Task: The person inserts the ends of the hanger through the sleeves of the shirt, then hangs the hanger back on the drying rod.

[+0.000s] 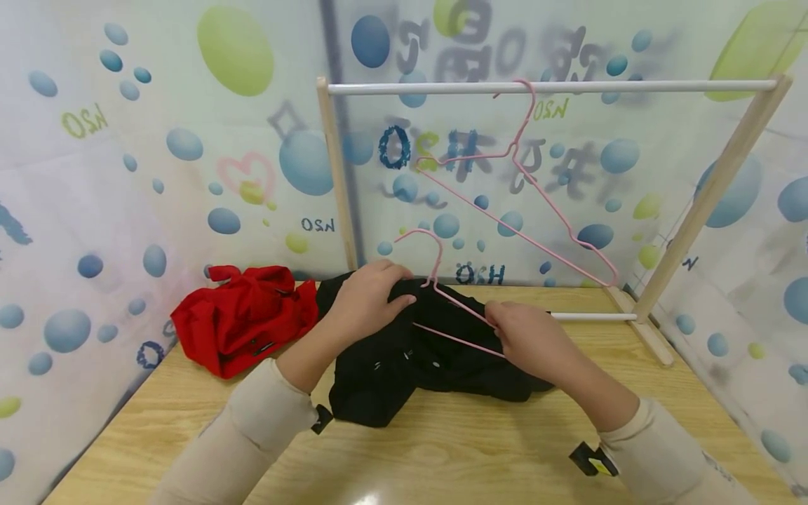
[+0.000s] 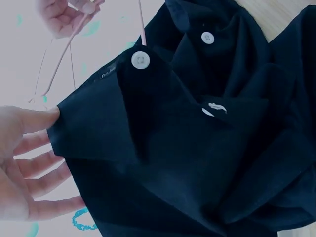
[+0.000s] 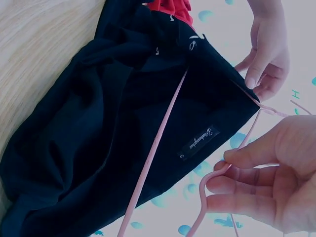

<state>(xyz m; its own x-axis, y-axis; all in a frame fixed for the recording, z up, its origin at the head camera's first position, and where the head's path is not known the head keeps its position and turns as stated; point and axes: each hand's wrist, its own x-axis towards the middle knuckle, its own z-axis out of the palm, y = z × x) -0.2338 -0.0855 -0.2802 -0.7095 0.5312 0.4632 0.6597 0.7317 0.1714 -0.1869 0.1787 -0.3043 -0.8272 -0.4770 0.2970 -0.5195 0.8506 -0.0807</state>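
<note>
A black shirt (image 1: 379,379) with white buttons lies bunched on the table, its upper edge raised. My left hand (image 1: 369,298) pinches the shirt at its collar, thumb on the near side, as the left wrist view shows. In my right hand (image 1: 533,340) is a pink wire hanger (image 1: 438,261), gripped near its right shoulder. One side of the hanger goes inside the shirt's neck opening, hidden by the cloth, while the hook stands up above the collar. A dark label (image 3: 200,143) shows inside the neck in the right wrist view.
A crumpled red garment (image 1: 246,322) lies left of the shirt. Behind stands a rack with a white rail (image 1: 600,86) and wooden posts, and a second pink hanger (image 1: 527,151) hangs from it. A patterned curtain (image 1: 183,231) surrounds the wooden table (image 1: 442,456).
</note>
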